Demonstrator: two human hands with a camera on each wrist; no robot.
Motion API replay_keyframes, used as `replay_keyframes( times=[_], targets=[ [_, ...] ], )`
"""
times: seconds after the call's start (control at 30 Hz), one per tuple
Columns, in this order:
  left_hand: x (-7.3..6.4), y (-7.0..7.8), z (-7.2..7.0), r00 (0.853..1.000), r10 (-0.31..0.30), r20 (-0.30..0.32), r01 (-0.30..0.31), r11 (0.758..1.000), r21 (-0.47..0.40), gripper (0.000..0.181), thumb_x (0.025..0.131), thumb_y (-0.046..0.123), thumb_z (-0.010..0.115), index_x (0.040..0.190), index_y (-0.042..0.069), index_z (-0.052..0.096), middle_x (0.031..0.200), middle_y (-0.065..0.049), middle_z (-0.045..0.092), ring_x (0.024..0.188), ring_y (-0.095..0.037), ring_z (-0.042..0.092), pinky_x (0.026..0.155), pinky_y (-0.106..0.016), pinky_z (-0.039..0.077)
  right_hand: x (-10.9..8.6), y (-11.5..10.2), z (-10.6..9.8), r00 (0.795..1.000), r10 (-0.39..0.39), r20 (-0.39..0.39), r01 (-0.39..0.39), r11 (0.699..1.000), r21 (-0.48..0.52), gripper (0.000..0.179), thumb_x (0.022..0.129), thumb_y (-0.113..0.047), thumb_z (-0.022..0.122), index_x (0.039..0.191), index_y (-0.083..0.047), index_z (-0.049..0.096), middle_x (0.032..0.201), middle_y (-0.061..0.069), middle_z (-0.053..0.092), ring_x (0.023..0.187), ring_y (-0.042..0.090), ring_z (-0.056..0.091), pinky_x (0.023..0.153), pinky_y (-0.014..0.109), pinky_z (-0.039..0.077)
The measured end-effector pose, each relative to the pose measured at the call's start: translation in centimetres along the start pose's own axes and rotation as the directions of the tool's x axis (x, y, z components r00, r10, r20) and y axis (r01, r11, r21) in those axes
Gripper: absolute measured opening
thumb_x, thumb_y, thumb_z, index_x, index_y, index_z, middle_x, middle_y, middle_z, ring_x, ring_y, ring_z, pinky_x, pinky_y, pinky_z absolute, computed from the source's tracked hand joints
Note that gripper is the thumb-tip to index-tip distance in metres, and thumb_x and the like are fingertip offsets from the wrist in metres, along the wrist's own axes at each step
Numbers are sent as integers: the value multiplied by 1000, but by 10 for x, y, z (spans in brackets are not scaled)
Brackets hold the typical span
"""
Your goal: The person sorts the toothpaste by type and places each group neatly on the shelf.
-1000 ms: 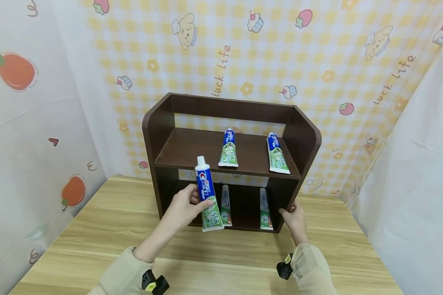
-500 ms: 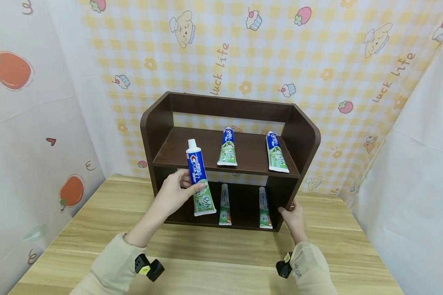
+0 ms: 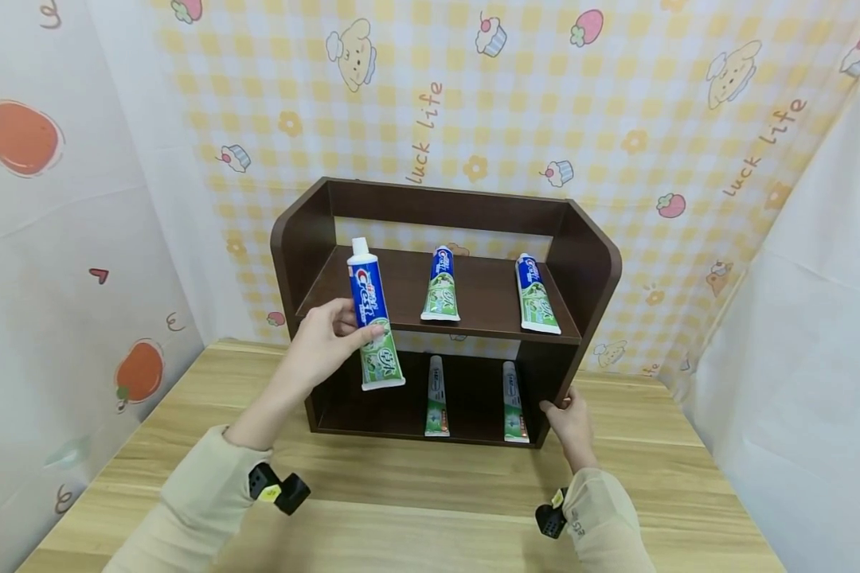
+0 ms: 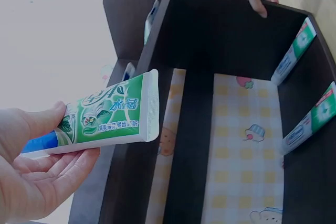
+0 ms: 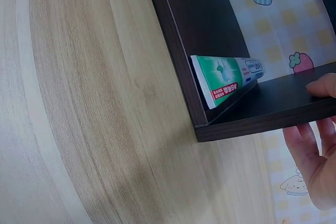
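My left hand [image 3: 322, 342] grips a blue and green tube of toothpaste [image 3: 373, 306] between thumb and fingers, white cap up and tilted a little left. The tube is in front of the left part of a dark brown two-tier shelf [image 3: 380, 290], overlapping its upper board in the head view. In the left wrist view the tube's green crimped end [image 4: 151, 106] points away from the palm. My right hand [image 3: 572, 426] pinches the shelf's right side panel low down, thumb inside and fingers outside, as the right wrist view shows with the panel's edge [image 5: 262, 120].
Two matching tubes lie on the upper board, one mid-shelf [image 3: 440, 286] and one at right [image 3: 536, 294]. Below lie two grey-green tubes, one central [image 3: 436, 398] and one right [image 3: 514, 404]. The shelf stands on a wooden table [image 3: 430, 485] before a checked cloth [image 3: 473, 103].
My left hand has carried the toothpaste tube up and to the left, from before the lower tier to the upper board's level. The right hand keeps its place on the side panel.
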State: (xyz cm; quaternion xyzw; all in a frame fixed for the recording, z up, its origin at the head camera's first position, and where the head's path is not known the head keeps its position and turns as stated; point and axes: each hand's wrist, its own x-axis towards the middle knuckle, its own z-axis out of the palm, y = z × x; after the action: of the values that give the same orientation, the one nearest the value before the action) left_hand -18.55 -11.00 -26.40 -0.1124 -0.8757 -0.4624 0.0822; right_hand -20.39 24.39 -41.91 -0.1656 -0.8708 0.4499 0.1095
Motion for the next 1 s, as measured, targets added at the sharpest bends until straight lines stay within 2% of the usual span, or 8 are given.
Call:
replay_keyframes(
  times=[0.23, 0.43, 0.63, 1.0],
  targets=[
    [10, 5, -14, 1000, 11, -28, -10, 1000, 12, 47, 86, 27, 63, 119, -5, 52, 103, -20, 64, 90, -27, 63, 77, -36, 55, -1, -3, 0, 1000, -9, -1, 9, 1000, 0, 21, 79, -11, 61, 95, -1, 50, 79, 11, 58, 71, 22, 52, 55, 25, 37],
    [16, 10, -21, 1000, -13, -19, 13, 1000, -9, 48, 86, 29, 62, 121, -3, 52, 107, -19, 63, 93, -26, 60, 82, -37, 53, -1, -2, 0, 1000, -22, -10, 22, 1000, -7, 22, 79, -10, 61, 95, -1, 50, 77, 9, 56, 68, 19, 51, 54, 25, 37],
    [25, 11, -28, 1000, -2, -8, 2, 1000, -31, 46, 87, 27, 62, 119, -3, 52, 108, -19, 62, 93, -26, 58, 83, -35, 51, 1, 1, 0, 999, -33, -15, 33, 999, -10, 22, 79, -9, 61, 96, 0, 52, 80, 13, 59, 70, 20, 53, 55, 25, 39],
    [43, 20, -40, 1000, -10, -24, 9, 999, -35, 48, 88, 29, 60, 123, -3, 50, 111, -21, 59, 96, -25, 54, 85, -34, 48, 0, -1, 0, 999, -29, -21, 29, 1000, 9, 22, 78, -8, 62, 95, 0, 51, 77, 11, 58, 67, 17, 51, 54, 24, 39]
  ],
)
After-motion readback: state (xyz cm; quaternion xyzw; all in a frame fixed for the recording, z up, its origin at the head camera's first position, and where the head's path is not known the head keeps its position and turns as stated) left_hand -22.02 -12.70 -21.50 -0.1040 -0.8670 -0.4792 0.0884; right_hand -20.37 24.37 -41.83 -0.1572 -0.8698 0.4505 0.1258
